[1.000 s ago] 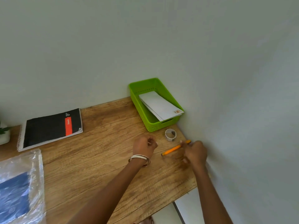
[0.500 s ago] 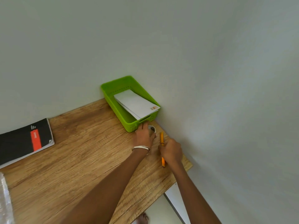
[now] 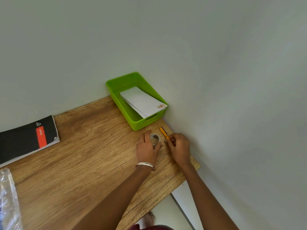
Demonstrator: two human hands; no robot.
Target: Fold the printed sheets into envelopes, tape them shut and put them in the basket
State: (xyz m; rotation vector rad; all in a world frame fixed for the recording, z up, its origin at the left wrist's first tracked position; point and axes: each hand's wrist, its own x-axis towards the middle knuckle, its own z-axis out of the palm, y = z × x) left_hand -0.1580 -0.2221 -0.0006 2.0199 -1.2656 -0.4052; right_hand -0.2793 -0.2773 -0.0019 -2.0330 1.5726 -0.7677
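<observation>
A green basket (image 3: 126, 117) stands in the far right corner of the wooden table (image 3: 79, 163), against the wall. White folded envelopes (image 3: 142, 102) lie inside it, one with a small orange mark at its corner. Just in front of the basket, my left hand (image 3: 147, 148) grips a small roll of clear tape (image 3: 154, 138) on the tabletop. Beside it my right hand (image 3: 178, 146) pinches the near end of an orange pen (image 3: 163, 132), whose far end points toward the basket.
A black notebook with a red label (image 3: 28, 138) lies at the table's left. A clear plastic sleeve (image 3: 8, 201) sits at the near left corner. Walls close the table's back and right sides. The table's near right edge drops to the floor.
My left hand has closed round the tape roll. The right hand has slid back along the pen to its near end. The camera has shifted a little to the left.
</observation>
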